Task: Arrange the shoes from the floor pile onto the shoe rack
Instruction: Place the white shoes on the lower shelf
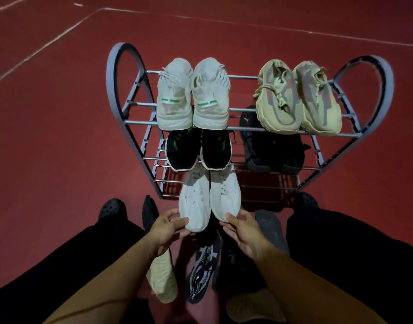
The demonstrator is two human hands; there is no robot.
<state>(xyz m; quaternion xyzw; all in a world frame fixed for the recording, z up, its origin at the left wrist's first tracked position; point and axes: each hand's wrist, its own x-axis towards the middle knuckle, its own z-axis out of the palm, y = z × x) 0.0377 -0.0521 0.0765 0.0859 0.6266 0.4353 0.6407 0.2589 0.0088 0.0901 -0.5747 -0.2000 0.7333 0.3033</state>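
A grey metal shoe rack point(135, 122) stands on the red floor in front of me. Its top shelf holds a white pair with green stripes point(192, 94) and a beige pair point(299, 99). The middle shelf holds a black pair with green marks point(196, 150) and a black pair point(273, 150). A white pair point(210, 197) lies with its front on the lowest shelf. My left hand point(168, 228) grips the heel of the left white shoe. My right hand point(242, 228) grips the heel of the right one.
Under my arms, loose shoes lie on the floor: a cream one point(162, 277), a black-and-white patterned one point(202, 270), a dark grey one point(269, 228), a black one point(149, 211) and a tan one point(252, 307). My feet in black clogs point(112, 209) flank the rack.
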